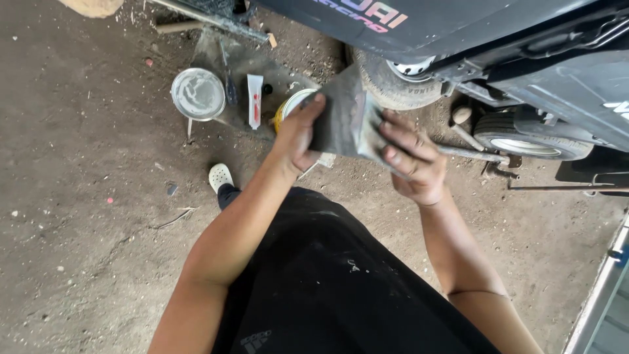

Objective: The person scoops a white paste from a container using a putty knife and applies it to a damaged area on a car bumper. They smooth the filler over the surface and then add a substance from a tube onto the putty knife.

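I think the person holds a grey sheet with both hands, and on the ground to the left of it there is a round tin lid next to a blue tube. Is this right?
Not quite: the head view shows a white tube with red marking, not a blue one. The rest holds: the left hand and right hand both hold the grey sheet, and the round tin lid lies on the ground left of it.

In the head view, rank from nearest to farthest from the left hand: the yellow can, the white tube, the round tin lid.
From the left hand:
1. Yellow can, just behind the hand.
2. White tube, further left on the ground.
3. Round tin lid, farthest left.
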